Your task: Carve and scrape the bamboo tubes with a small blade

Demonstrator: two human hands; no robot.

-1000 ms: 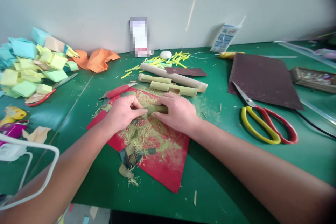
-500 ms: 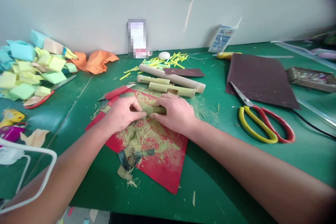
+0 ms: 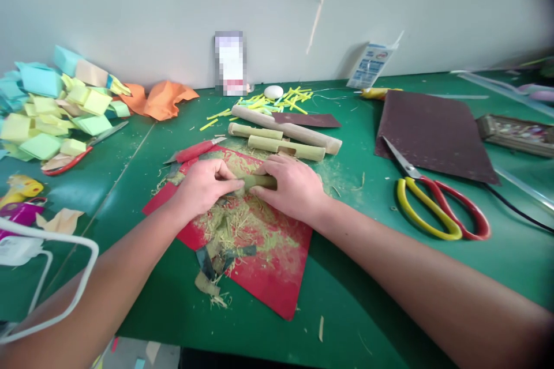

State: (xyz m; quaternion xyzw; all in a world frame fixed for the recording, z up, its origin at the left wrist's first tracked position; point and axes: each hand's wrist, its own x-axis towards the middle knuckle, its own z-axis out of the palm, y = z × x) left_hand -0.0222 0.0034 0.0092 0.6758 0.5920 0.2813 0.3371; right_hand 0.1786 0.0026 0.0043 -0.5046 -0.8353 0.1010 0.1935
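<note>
- Green tube [image 3: 261, 182], seemingly bamboo: we hold it over the red mat [image 3: 277, 285].
- Our left hand [image 3: 199, 187] pinches its left end; our right hand [image 3: 295, 187] grips round its right.
- Even, light pressure from both should steady it.

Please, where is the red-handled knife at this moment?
In the head view, the red-handled knife lies left of centre, just beyond the left hand, by the upper-left edge of the red sheet.

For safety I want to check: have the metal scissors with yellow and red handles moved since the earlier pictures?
No. The scissors keep their place, blade tip just inside the left edge of the flat dark-brown sheet.
</note>
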